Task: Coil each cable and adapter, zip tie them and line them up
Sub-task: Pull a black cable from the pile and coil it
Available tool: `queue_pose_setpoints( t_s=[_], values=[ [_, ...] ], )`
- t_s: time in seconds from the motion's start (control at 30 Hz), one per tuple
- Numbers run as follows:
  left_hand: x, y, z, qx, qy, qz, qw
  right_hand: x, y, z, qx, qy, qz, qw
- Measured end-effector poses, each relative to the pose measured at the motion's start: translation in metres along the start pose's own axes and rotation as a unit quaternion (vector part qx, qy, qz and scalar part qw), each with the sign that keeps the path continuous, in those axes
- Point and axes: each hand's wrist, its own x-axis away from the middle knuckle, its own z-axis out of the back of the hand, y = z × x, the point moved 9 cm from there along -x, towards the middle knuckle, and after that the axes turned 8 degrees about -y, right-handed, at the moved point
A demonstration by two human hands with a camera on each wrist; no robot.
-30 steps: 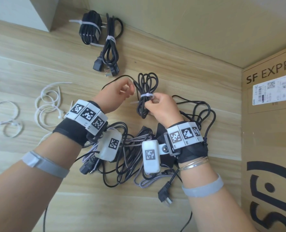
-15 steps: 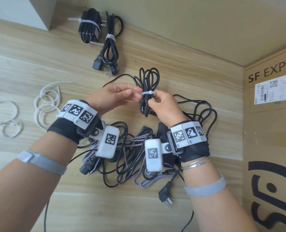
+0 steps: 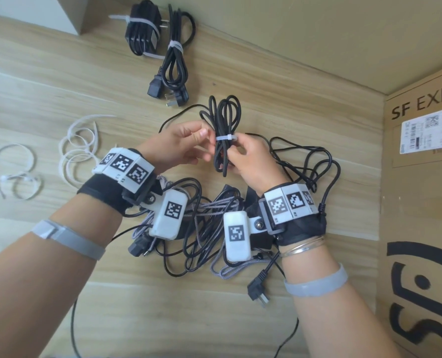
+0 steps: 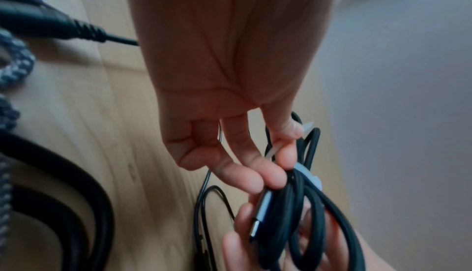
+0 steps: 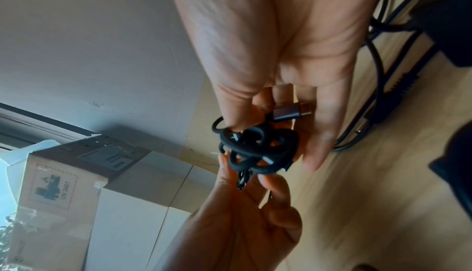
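Right hand grips a coiled black cable above the wooden tabletop, thumb and curled fingers closed round the bundle just under its white zip tie. Left hand pinches the tie's tail between thumb and forefinger, its other fingers loosely bent. Beneath both wrists lies a tangle of loose cables. Spare zip ties sit to the left. Farther back, a tied adapter and a tied power cord lie side by side near the wall.
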Motion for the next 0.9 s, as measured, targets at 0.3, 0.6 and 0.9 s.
queue_pose_setpoints(
  t_s=[0.3, 0.6, 0.9],
  values=[
    [0.003, -0.002, -0.002, 0.042, -0.009, 0.010, 0.999, 0.004, 0.002, -0.005, -0.047, -0.008, 0.010, 0.999],
    [0.009, 0.009, 0.019, -0.062, 0.119, 0.018, 0.991, 0.009, 0.003, -0.012, 0.012, -0.019, 0.016, 1.000],
    [0.010, 0.020, 0.017, -0.206, 0.133, 0.027, 0.969, 0.007, 0.006, -0.011, 0.066, -0.006, 0.027, 0.997]
  ],
)
